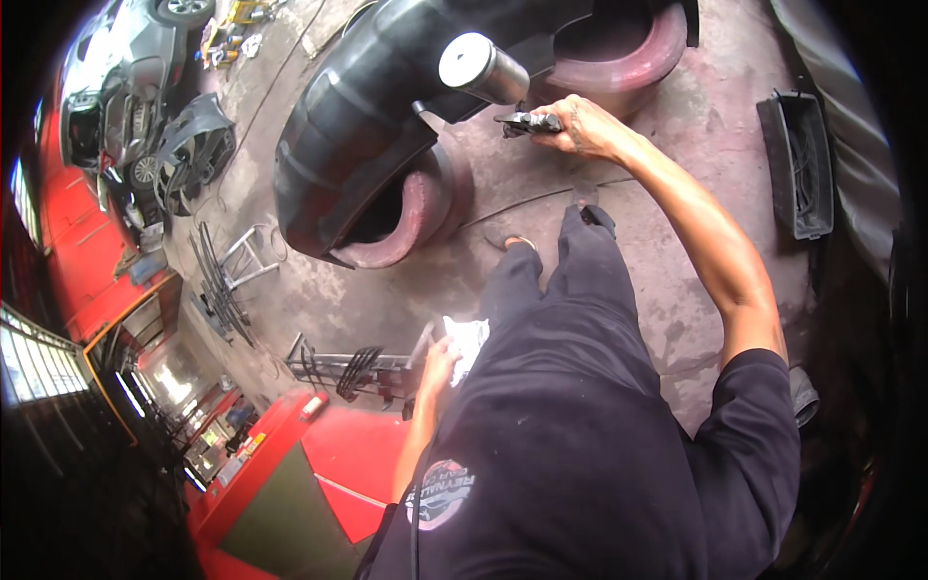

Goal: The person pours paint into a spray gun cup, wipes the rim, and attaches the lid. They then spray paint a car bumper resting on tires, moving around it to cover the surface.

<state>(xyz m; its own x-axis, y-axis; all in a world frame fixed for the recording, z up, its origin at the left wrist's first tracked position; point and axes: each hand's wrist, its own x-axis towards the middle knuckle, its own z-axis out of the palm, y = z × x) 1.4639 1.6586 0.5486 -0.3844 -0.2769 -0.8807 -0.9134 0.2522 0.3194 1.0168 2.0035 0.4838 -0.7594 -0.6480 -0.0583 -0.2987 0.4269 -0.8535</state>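
Red steel cabinets and shutters line the 9 o'clock edge, curving down to a red bench top (353, 464) at 7 o'clock. Grey car (121, 92) with stripped front end sits at 10 o'clock, black bumper piece (198, 145) leaning beside it. Metal rack stand (227, 275) on the concrete floor (387, 290) left of centre, a second low rack (353, 365) just below it. Left hand (440, 362) near centre-low, fingers curled around a white rag (469, 340), held at hip level against dark trousers. Big black plastic wheel-arch liner (372, 106) at 11 to 12 o'clock, draped over two reddish painted tyres (411, 208), one under its lower end, one behind at 1 o'clock. Silver spray gun cup (481, 68) at 12 o'clock, tilted, just above the liner surface. Right hand (580, 126) at 1 o'clock, arm stretched out, fist closed on the spray gun's dark handle (527, 122); nozzle end points at the liner, contact unclear. Black plastic tray (797, 164) with cables lies at 2 o'clock, well apart from the hand.
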